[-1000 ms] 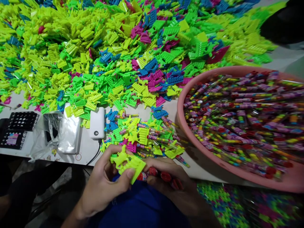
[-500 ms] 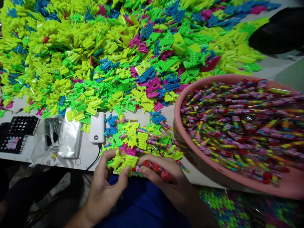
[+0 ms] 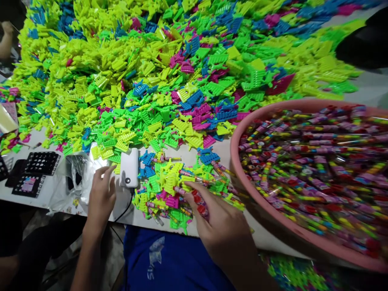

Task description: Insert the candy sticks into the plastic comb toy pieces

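Note:
My right hand (image 3: pixel 222 220) is closed round red-topped candy tubes (image 3: pixel 200 204), above a small heap of plastic pieces and tubes (image 3: pixel 171 178) at the table's front edge. On the left, my left hand (image 3: pixel 101 194) has its fingers apart with nothing visible in them. It is over the front of the clear plastic bags (image 3: pixel 93 161), just left of a white power bank (image 3: pixel 129 167). A large pile of yellow, green, blue and pink plastic pieces (image 3: pixel 121 72) covers the back of the table.
A pink basin (image 3: pixel 242 161) full of candy tubes stands at the right. Black perforated pieces (image 3: pixel 41 163) lie at the left. A cable (image 3: pixel 125 208) hangs over the front edge. Another person's hand (image 3: pixel 6 40) shows at the upper left.
My left hand has let go of the yellow-green plastic piece and moved left to the bags. My right hand stays on the tubes, now over the small heap. The view has shifted slightly.

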Tool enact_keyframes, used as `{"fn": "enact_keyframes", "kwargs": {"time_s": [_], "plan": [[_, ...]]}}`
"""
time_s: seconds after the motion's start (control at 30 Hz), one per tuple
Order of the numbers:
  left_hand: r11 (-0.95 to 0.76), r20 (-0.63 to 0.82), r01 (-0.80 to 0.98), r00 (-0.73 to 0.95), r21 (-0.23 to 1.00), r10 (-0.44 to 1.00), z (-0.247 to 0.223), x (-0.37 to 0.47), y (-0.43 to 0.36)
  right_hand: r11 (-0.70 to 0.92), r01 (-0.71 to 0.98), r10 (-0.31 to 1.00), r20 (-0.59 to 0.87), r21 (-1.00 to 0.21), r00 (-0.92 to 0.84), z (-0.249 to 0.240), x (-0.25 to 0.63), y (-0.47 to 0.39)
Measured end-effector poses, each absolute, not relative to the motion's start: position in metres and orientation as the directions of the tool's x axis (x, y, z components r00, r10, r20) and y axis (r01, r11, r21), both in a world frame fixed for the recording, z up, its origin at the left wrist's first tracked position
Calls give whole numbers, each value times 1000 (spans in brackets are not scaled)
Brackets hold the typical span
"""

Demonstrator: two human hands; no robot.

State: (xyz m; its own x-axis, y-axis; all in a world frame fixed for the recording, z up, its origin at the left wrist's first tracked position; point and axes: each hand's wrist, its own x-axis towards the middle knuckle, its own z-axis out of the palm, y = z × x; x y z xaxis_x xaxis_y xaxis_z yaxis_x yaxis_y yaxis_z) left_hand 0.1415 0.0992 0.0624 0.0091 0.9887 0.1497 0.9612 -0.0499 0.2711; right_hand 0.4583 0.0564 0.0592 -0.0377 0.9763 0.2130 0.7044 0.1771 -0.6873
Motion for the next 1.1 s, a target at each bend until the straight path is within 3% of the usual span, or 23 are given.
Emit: {"fn": "enact_keyframes", "kwargs": {"time_s": [0.1, 0.17, 0.33, 0.47, 0.63, 0.83, 0.97, 1.1], "plan": [[-56, 115, 987, 39, 150, 993, 34, 135, 118, 211, 787, 944, 330, -579, -11, 66, 470, 53], [-75, 93, 994, 67, 81, 993, 22, 129, 123, 250, 784, 927, 373, -568, -26, 70, 477, 52], [-160, 76, 987, 160, -2, 984, 15, 110, 131, 221, 636, 937, 342, -739, 72, 72, 465, 42], [-233, 82, 972, 230, 29, 970, 13, 97, 143, 248, 412, 964, 267, -877, -12, 65, 435, 26], [-237, 150, 952, 210, 192, 966, 11, 85, 149, 283, 246, 932, 205, -927, -299, 55, 396, 21], [-31, 251, 831, -131, 556, 959, 13, 94, 120, 201, 437, 936, 40, -877, -349, 45, 348, 58], [112, 124, 610, -331, 784, 935, 0, 135, 89, 97, 513, 955, -66, -853, -291, 34, 324, 93], [183, 5, 420, -408, 889, 913, -7, 170, 79, 95, 506, 949, -75, -857, -306, 24, 316, 113]]}}
